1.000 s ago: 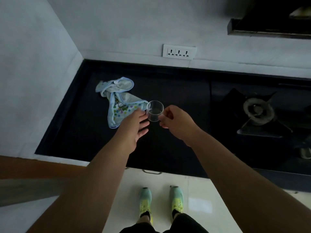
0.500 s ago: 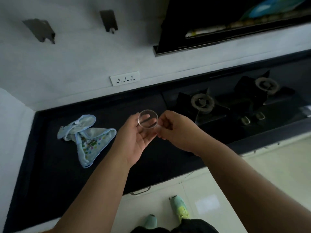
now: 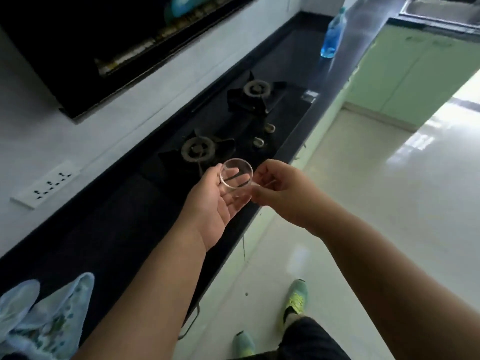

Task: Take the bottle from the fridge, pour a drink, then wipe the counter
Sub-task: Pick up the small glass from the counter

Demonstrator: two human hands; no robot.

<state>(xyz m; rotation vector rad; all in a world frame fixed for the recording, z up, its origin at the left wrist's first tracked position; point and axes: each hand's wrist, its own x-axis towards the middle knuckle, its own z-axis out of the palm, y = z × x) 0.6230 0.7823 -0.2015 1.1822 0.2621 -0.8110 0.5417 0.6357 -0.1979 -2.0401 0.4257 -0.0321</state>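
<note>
I see my right hand (image 3: pixel 281 189) pinching a clear round glass (image 3: pixel 235 178) over the dark desk (image 3: pixel 124 229) edge, left hand (image 3: pixel 215 203) flat beneath it; bottle (image 3: pixel 333 35) far beyond.

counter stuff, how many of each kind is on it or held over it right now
glass cup: 1, held between the left hand and right hand
blue bottle: 1
patterned cloth: 1
stove burners: 2
stove knobs: 2
total: 7

Cloth (image 3: pixel 46 318) beside the stove (image 3: pixel 233 126) — cut by the left and bottom edges. Left fingers (image 3: pixel 235 201) blurred behind the glass (image 3: pixel 236 178). Sink (image 3: pixel 439 9) beyond the stove — cropped at top.
</note>
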